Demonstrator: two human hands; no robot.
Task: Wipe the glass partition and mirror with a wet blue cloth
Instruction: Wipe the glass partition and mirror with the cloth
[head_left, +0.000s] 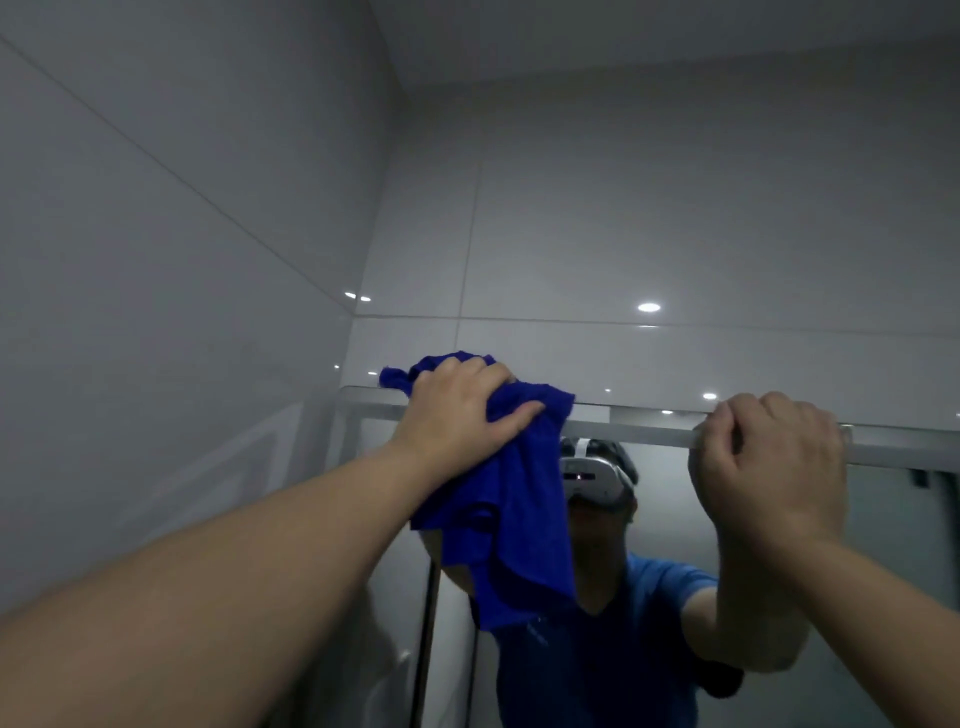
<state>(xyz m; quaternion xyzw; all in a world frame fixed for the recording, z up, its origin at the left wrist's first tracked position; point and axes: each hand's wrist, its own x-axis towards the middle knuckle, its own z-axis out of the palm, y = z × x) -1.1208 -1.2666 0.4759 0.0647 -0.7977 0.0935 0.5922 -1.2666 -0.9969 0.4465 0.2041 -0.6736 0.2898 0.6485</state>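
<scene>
From the head camera, tilted up toward the ceiling, both bare arms reach high to the top edge of a mirror (675, 545) set against a tiled wall (675, 208).

The left hand (457, 410) presses a blue cloth (524, 519) against the mirror's upper left corner. Its fingers (467, 371) are curled over the bunched top of the cloth, with the thumb stretched sideways across the fabric, so the hand is closed on the cloth and holds it there. A knotted tip of the cloth pokes out to the left of the hand, above the top rail (649, 430). The rest of the cloth hangs down loose in folds over the glass.

The right hand (774, 473) is well apart from the left, further along the same rail. Its fingers are hooked over the pale top rail in a closed grip, holding nothing else.

The hanging cloth covers part of the reflection. In the mirror beside it shows the person wearing a white headset (597, 475) and a blue shirt (623, 649), with the reflected right arm meeting the real one at the glass. A dark vertical frame strip (428, 623) runs down below the cloth, at the mirror's left side. Glossy grey tiles on the left wall (156, 260) and back wall carry small bright reflections of ceiling lights (649, 307).
</scene>
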